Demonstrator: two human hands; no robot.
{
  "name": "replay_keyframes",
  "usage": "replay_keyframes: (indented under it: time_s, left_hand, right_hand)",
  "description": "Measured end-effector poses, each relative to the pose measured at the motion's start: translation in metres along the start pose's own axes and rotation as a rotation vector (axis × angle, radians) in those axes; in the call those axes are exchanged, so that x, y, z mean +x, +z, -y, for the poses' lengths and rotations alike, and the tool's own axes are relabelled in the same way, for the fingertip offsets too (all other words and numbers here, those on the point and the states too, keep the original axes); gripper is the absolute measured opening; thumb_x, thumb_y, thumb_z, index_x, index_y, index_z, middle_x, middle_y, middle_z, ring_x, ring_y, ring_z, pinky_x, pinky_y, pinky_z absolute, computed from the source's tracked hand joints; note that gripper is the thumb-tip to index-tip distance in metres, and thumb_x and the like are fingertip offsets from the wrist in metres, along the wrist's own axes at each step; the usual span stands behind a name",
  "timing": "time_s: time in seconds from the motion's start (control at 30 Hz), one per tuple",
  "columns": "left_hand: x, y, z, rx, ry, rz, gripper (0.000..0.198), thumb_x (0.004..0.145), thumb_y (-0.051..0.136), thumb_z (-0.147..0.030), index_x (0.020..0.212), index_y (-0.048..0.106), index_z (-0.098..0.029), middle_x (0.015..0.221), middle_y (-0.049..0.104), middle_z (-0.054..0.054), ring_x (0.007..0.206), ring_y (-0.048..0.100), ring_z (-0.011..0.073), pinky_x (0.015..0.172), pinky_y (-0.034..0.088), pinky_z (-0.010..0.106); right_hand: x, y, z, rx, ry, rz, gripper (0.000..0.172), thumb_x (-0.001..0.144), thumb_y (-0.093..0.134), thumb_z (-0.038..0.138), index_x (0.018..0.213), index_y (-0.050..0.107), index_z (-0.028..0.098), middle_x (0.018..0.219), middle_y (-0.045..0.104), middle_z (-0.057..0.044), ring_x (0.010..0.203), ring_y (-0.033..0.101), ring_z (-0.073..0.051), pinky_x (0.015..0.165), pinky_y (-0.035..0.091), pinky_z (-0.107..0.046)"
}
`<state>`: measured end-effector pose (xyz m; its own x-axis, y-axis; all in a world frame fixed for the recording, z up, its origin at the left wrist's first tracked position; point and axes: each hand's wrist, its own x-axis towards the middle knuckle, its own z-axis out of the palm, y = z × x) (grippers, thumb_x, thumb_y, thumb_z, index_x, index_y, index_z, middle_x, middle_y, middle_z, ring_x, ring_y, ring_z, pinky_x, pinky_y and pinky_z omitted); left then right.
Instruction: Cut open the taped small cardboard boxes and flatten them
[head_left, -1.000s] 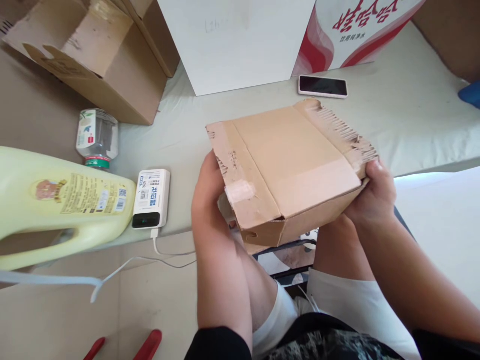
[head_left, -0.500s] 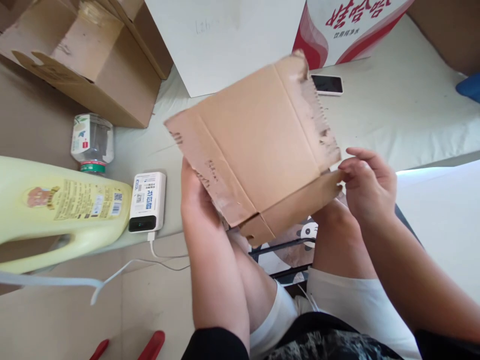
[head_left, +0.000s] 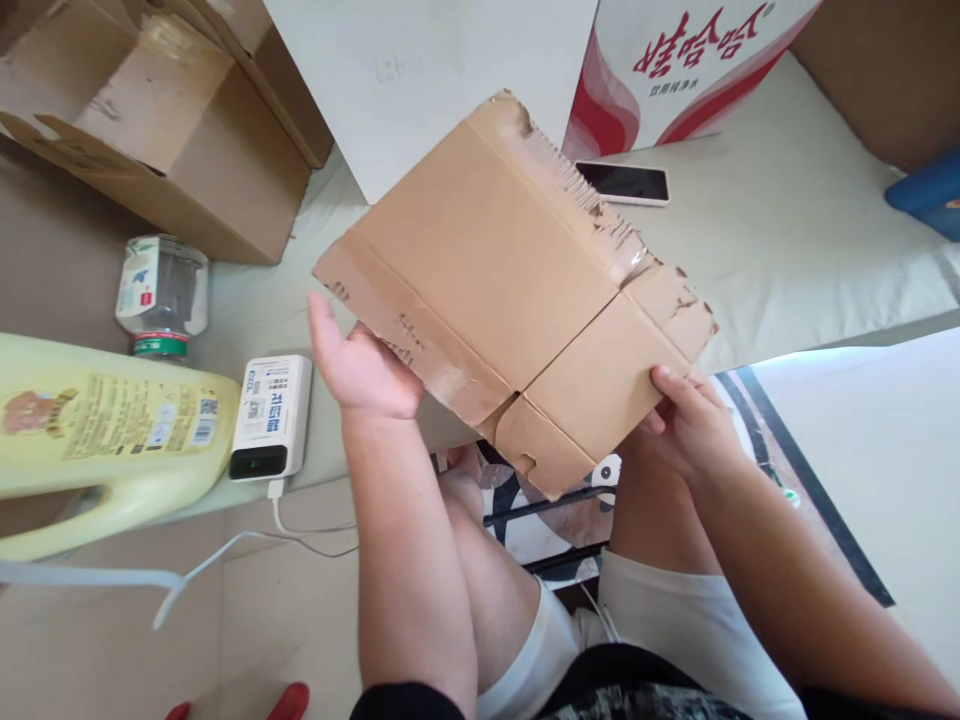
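A flattened brown cardboard box (head_left: 502,290) with torn edges is held up over my knees, its broad face toward me. My left hand (head_left: 360,360) supports it from beneath at the lower left edge, thumb raised and fingers hidden behind the card. My right hand (head_left: 686,425) grips the lower right flap, fingers curled on its edge. Strips of clear tape cling to the torn edges.
A white power bank (head_left: 268,418) with a cable, a yellow detergent jug (head_left: 105,435) and a clear jar (head_left: 159,297) lie to the left. A phone (head_left: 628,183) rests behind the box. An open carton (head_left: 157,130), a white box (head_left: 427,70) and a red-and-white case (head_left: 697,60) stand at the back.
The box has gone from a closed shape to a flat sheet tilted up toward me. My right hand let go, then took the lower right flap; my left hand slid lower left.
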<state>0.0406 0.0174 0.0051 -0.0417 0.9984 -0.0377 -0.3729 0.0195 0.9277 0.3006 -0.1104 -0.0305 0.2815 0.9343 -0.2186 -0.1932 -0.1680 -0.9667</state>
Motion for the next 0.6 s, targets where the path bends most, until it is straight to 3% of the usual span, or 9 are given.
replay_keyframes:
  time_s: [0.13,0.27,0.37,0.47,0.6]
  left_hand:
    - [0.000,0.016,0.007,-0.001,0.012,0.005,0.043,0.078,0.073,-0.053,0.111,0.070,-0.027,0.127,0.074,0.009,0.142,0.055,0.0310,0.104,0.057,0.043]
    - [0.008,0.033,0.015,-0.066,-0.094,0.042,0.041,0.079,0.070,-0.055,0.109,0.070,-0.026,0.121,0.075,0.011,0.127,0.066,0.0319,0.094,0.060,0.043]
    - [0.014,0.041,0.017,-0.153,-0.231,0.071,0.035,0.082,0.065,-0.053,0.104,0.071,-0.026,0.119,0.076,0.010,0.108,0.074,0.0278,0.084,0.062,0.040]
    - [0.019,0.047,0.018,-0.171,-0.266,0.073,0.030,0.082,0.064,-0.049,0.100,0.072,-0.026,0.111,0.077,0.008,0.095,0.075,0.0247,0.081,0.061,0.039]
    - [0.023,0.055,0.021,-0.197,-0.289,0.076,0.028,0.079,0.067,-0.046,0.094,0.073,-0.023,0.096,0.078,0.007,0.085,0.074,0.0225,0.077,0.061,0.037]
  right_hand:
    - [0.001,-0.009,-0.005,-0.040,0.061,-0.104,0.045,0.066,0.077,0.067,0.062,0.057,0.027,0.039,0.048,0.003,0.029,0.042,-0.016,0.029,0.030,-0.030]
    - [0.001,-0.038,0.001,-0.069,0.037,-0.179,0.037,0.062,0.077,0.066,0.067,0.064,0.031,0.041,0.052,0.002,0.023,0.038,-0.018,0.025,0.028,-0.033]
    - [0.009,-0.076,0.022,-0.070,-0.064,-0.376,0.035,0.059,0.078,0.062,0.069,0.063,0.032,0.038,0.044,0.005,0.022,0.031,-0.015,0.026,0.026,-0.032]
    - [0.025,-0.124,0.051,-0.086,-0.206,-0.624,0.032,0.057,0.082,0.048,0.067,0.057,0.030,0.045,0.049,0.005,0.029,0.040,-0.013,0.030,0.030,-0.029]
    - [0.056,-0.179,0.086,-0.226,-0.317,-0.859,0.016,0.075,0.072,0.027,0.070,0.058,0.025,0.051,0.053,0.004,0.037,0.050,-0.011,0.039,0.042,-0.026]
